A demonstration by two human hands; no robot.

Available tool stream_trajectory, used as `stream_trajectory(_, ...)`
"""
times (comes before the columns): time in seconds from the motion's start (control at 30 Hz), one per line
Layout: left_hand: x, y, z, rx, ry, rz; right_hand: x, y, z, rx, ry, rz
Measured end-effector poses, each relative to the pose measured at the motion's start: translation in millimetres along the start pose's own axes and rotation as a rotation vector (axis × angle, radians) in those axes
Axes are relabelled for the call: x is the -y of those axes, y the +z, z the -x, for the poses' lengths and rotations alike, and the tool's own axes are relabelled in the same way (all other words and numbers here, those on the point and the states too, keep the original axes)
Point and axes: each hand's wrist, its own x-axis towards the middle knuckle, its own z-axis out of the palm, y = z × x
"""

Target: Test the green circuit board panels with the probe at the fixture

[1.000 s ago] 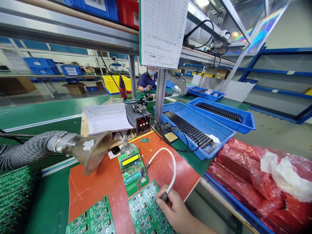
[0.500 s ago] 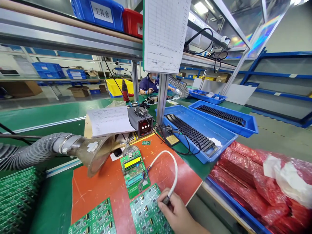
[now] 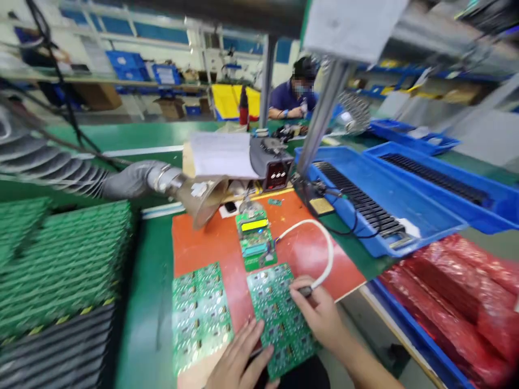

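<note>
My right hand [image 3: 322, 313] pinches the dark connector [image 3: 305, 291] at the end of a white cable [image 3: 329, 246], over the upper right edge of a green circuit board panel [image 3: 275, 308]. That cable loops back to a green board with a lit yellow display [image 3: 256, 251]. With fingers stretched out, my left hand [image 3: 241, 356] lies at the panel's lower left edge; whether it presses on the panel or just touches it I cannot tell. A second circuit board panel [image 3: 200, 313] lies flat to the left. The connector's tip is hidden by my fingers.
An orange mat [image 3: 190, 243] lies under the boards. Stacked green panels [image 3: 73, 254] stand at left, beneath a fume hose [image 3: 133, 181]. Blue trays [image 3: 430, 216] with black strips and red bubble wrap [image 3: 458, 302] are at right. A person [image 3: 292, 97] sits across the bench.
My left hand has come into view beside the right panel. The view has swung left and down, showing more of the stacked panels. My right hand still holds the connector at the panel's edge.
</note>
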Motion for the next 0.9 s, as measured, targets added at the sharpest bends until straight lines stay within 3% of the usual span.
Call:
stream_trajectory(0.17,-12.3,-9.4,-4.9,0.063,-0.148,0.084,-4.1,-6.0,-0.1,0.003,-0.048,0.075)
stream_trajectory(0.4,-11.6,-9.2,-4.6,0.074,-0.167,0.130,0.1,-12.5,-0.4,0.010,-0.096,0.144)
stream_trajectory(0.9,-10.9,-8.8,-5.4,0.098,-0.172,0.205,18.3,-29.1,26.5,0.059,0.060,0.096)
